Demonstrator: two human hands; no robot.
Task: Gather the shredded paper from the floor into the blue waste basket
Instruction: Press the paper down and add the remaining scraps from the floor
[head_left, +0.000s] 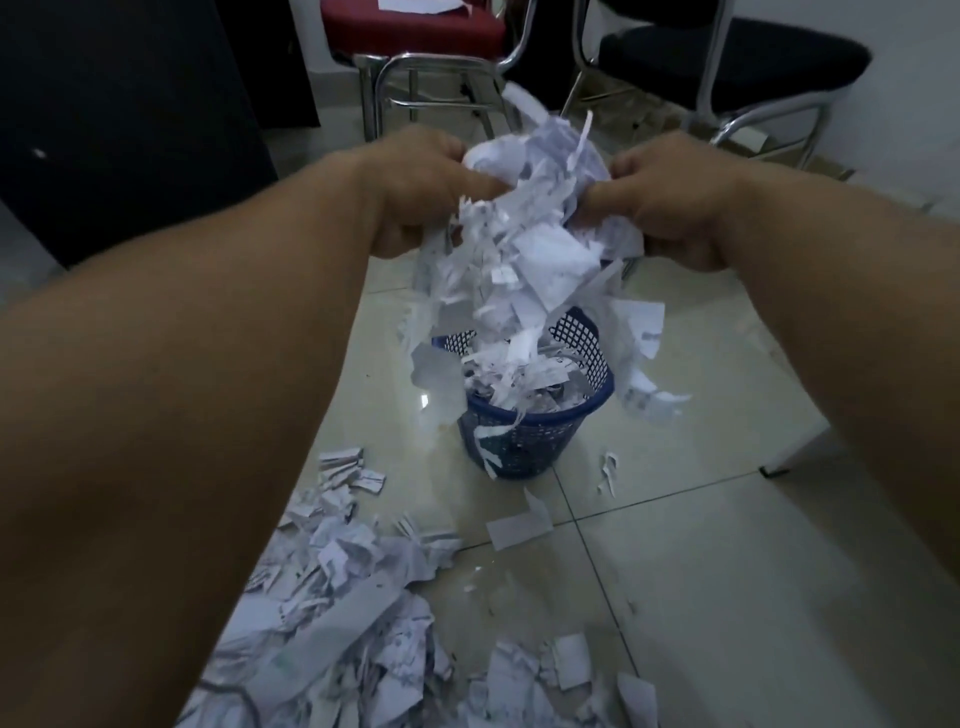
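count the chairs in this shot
2. A red-seated chair stands at the top centre and a black-seated chair at the top right, both beyond the blue waste basket. The frame edge cuts off both, so more chairs may be out of view.

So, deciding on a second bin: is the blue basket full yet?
Nearly full: shredded paper heaps to the front rim of the blue waste basket, strips hanging over; some far-wall mesh shows bare.

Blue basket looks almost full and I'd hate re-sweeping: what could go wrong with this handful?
The handful of shreds between left hand and right hand spreads wider than the blue basket; pieces past its rim may hit the floor. Paper inside already heaps to the rim, so more may slide off.
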